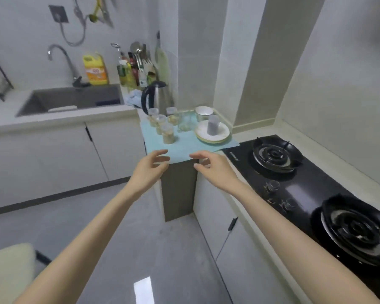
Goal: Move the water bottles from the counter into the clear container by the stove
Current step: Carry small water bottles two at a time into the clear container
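Frame is blurred. Water bottles (pixel 162 126) read as small clear lidded vessels, overlapping, count unclear. Clear container (pixel 185 122) barely distinguishable: glassy shape at 3 o'clock of bottles, just beside plates (pixel 213 134).

Left hand (pixel 150 165) and right hand (pixel 211 166) both empty, fingers loosely spread, at near edge of blue mat (pixel 184 149); contact with mat unclear. Bottles at 12 o'clock of left hand, well apart. Container at 11 o'clock of right hand.

Kettle (pixel 156 97) close behind bottles. Stove (pixel 294 172) at 3 o'clock of right hand. Bare mat between hands and bottles; counter corner drops off under hands.

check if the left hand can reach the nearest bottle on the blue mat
Probably yes: the left hand hovers open by the mat, only bare mat before the nearest bottle.
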`<action>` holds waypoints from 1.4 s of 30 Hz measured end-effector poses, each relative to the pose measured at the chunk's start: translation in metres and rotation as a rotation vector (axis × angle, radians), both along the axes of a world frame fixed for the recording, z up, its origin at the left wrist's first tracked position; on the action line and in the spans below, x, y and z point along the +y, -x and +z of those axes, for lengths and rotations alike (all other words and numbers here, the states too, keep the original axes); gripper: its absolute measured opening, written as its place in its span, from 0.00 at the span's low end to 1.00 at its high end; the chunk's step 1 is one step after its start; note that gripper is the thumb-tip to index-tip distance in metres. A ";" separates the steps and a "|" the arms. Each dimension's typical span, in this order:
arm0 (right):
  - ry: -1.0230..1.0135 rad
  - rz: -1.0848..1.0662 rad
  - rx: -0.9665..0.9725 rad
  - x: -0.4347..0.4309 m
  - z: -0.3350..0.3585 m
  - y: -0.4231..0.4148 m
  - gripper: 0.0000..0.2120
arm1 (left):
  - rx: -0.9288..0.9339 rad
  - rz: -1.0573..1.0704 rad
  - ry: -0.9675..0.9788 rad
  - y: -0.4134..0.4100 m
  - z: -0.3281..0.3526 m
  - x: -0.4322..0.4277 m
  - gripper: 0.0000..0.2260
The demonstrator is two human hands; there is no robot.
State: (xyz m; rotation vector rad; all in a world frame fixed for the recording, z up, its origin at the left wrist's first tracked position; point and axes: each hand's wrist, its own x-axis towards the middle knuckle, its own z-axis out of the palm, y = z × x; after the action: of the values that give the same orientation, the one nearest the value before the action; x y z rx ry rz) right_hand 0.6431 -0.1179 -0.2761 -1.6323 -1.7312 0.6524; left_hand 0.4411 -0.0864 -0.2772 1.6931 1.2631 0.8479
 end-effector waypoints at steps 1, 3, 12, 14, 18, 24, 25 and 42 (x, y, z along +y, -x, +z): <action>0.007 0.042 -0.005 0.018 0.001 0.021 0.16 | 0.000 0.036 0.003 0.023 0.001 0.010 0.17; 0.014 0.098 -0.012 0.046 0.004 0.052 0.16 | -0.006 0.097 0.012 0.057 0.004 0.026 0.18; 0.012 0.402 -0.062 0.196 0.000 0.191 0.16 | 0.014 0.384 0.035 0.202 -0.002 0.122 0.18; 0.010 0.467 -0.076 0.233 -0.003 0.219 0.16 | 0.022 0.423 0.035 0.229 -0.002 0.149 0.18; 0.017 0.593 -0.085 0.314 -0.005 0.281 0.16 | 0.006 0.533 0.054 0.283 0.003 0.207 0.19; 0.023 0.749 -0.095 0.416 0.002 0.380 0.16 | 0.021 0.696 0.084 0.365 0.012 0.271 0.19; 0.023 0.773 -0.095 0.429 0.004 0.397 0.16 | 0.023 0.722 0.090 0.378 0.012 0.279 0.19; -0.014 0.955 -0.065 0.630 0.004 0.704 0.15 | -0.037 0.943 0.107 0.669 0.002 0.453 0.18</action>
State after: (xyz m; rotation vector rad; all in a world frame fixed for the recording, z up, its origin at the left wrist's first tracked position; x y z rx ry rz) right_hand -0.0606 0.5122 -0.2720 -0.7287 -2.5299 0.9970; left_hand -0.2281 0.3665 -0.2755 0.9310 2.0681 1.2904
